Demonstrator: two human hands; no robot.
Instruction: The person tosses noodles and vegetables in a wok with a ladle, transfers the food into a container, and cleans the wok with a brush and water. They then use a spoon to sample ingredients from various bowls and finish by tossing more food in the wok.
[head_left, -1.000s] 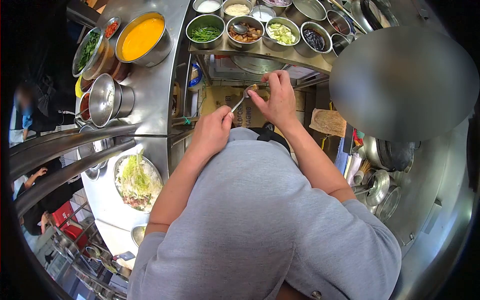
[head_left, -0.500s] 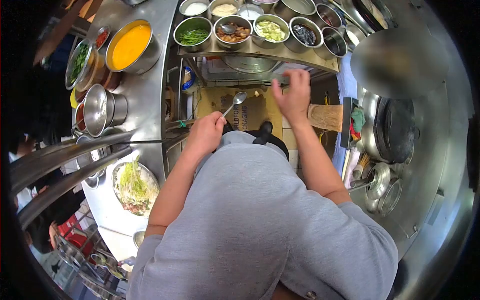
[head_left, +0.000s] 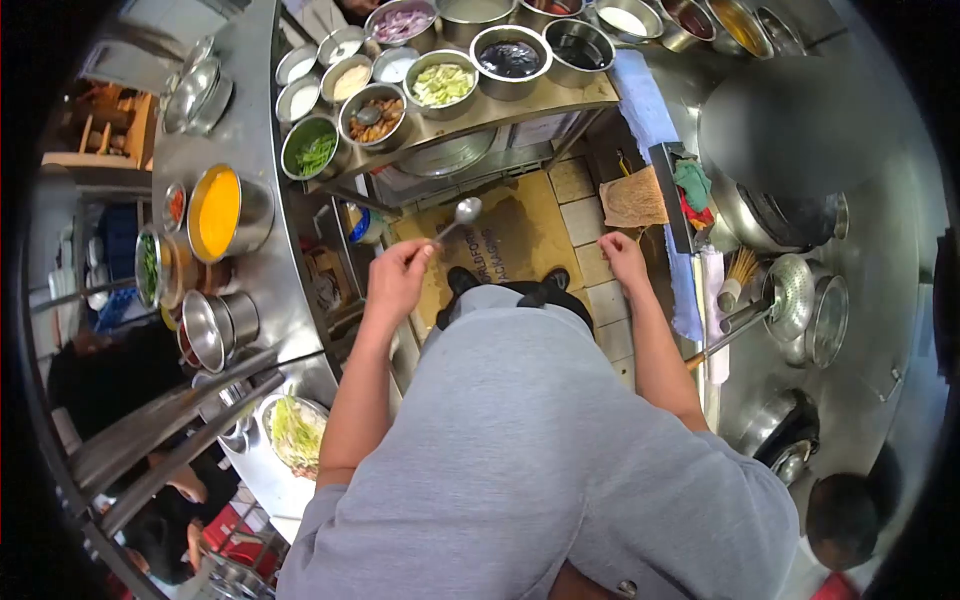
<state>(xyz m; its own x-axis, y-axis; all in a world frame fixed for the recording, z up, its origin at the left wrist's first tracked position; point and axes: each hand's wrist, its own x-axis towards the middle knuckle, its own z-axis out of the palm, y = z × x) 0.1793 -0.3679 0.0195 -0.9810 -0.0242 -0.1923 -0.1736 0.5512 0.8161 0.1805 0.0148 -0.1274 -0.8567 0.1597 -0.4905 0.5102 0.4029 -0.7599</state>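
Note:
My left hand (head_left: 396, 285) is closed around the handle of a metal spoon (head_left: 467, 210), its bowl pointing away from me above the cardboard on the floor. My right hand (head_left: 625, 260) hangs over the floor tiles with its fingers curled in, and I see nothing in it. Just beyond that hand is a brown woven-looking pad (head_left: 633, 198) beside the stove. Ahead stands a shelf with several metal bowls: green chopped vegetable (head_left: 315, 155), browned pieces with a spoon (head_left: 376, 119), pale green pieces (head_left: 440, 85) and a dark sauce (head_left: 509, 59).
On the left counter are a pot of orange liquid (head_left: 217, 213), stacked metal bowls (head_left: 208, 331) and a plate of shredded food (head_left: 295, 432). To the right, the stove holds a strainer ladle (head_left: 790, 298) and a wok (head_left: 775, 222). Cardboard (head_left: 525, 225) covers part of the floor. Another person is at lower left.
My view has turned and shifted, bringing more of the shelf and left counter into sight. The right hand has lowered and curled its previously spread fingers. The left hand still holds the spoon.

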